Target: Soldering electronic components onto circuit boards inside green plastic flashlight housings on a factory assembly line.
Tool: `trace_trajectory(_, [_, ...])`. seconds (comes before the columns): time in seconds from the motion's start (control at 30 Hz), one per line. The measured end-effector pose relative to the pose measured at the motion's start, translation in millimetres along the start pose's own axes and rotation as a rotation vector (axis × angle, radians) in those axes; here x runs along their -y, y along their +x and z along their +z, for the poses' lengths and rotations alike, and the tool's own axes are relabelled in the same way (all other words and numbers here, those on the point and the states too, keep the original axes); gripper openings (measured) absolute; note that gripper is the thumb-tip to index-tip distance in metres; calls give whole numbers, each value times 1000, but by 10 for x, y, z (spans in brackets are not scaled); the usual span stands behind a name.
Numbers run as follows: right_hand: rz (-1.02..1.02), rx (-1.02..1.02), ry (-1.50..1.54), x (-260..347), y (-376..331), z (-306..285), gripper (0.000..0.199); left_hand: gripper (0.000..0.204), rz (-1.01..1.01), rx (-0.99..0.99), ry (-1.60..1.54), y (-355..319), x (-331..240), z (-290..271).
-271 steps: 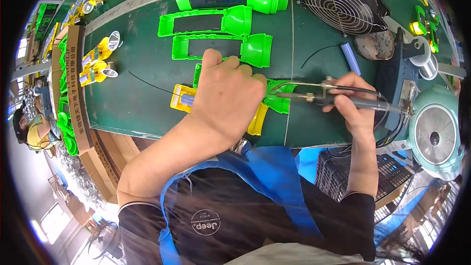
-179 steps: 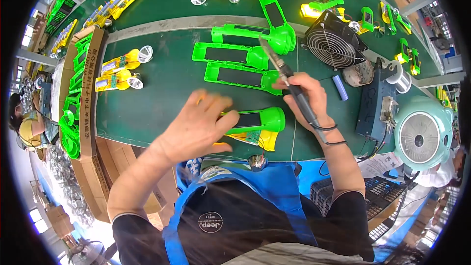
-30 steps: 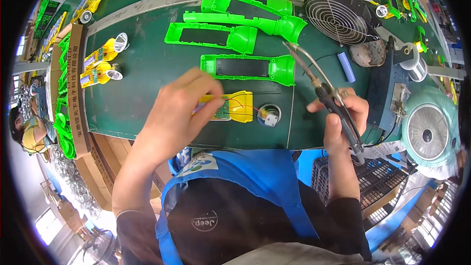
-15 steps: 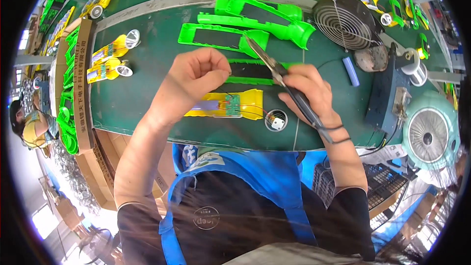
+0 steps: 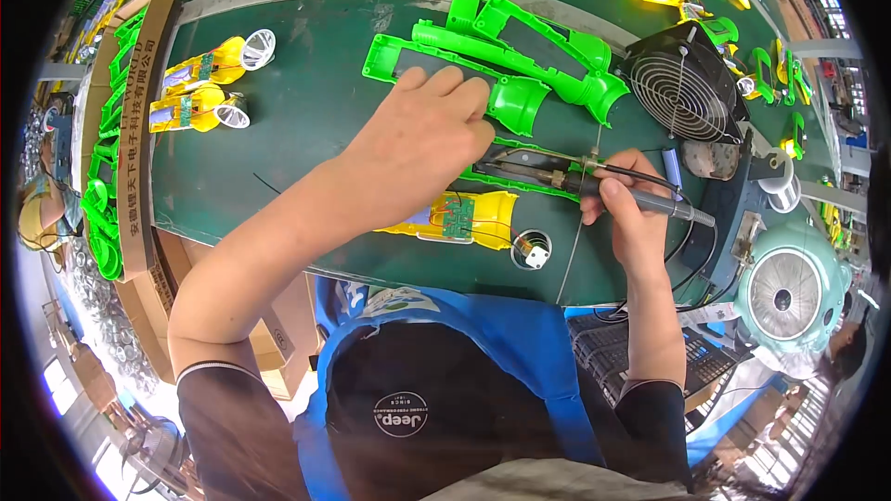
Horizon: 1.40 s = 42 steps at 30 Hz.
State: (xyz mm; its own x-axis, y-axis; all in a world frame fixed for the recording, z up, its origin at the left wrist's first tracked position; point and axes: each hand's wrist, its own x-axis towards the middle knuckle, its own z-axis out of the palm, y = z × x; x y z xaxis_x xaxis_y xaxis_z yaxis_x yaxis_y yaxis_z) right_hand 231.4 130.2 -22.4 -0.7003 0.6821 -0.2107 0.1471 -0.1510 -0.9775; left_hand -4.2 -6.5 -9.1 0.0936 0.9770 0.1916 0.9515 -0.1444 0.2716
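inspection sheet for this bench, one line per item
Surface: green tabletop, thin pale line across it
Job's things: green shell below the soldering iron; yellow housing with circuit board on near side
Clutter: overlapping green shells beyond; two yellow assemblies left
Hands: left hand over the green shell, grasp hidden; right hand holds the soldering iron
Cables: black cord curves back from the soldering iron
Surroundings: black fan right, cardboard box left, co-worker far left

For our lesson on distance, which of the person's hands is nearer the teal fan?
Right. The right hand is left of the teal fan; the left hand is farther left.
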Motion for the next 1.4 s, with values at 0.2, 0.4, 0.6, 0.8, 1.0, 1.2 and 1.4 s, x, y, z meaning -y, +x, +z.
trace_trajectory(0.2, [40,20,-63,46,30,9,30,6,19,-1,60,8,9,20])
trace_trajectory(0.4, [79,68,-42,39,44,-22,20,5,17,-24,24,9,34,56])
trace_trajectory(0.6, [29,11,-104,71,-12,-7,30,6,29,-42,37,21,22,21])
trace_trajectory(0.8, [-97,-75,-45,-60,-204,-206,33,7,33,-51,66,14,20,60])
trace_trajectory(1.0, [-218,-107,119,-177,-262,-265,29,10,36,-20,73,36,-10,-4])
trace_trajectory(1.2, [-265,-106,142,-225,-298,-326,30,10,11,7,106,49,-47,-9])
trace_trajectory(1.4, [-246,-93,118,-207,-307,-327,33,9,-3,43,18,32,-40,-75])
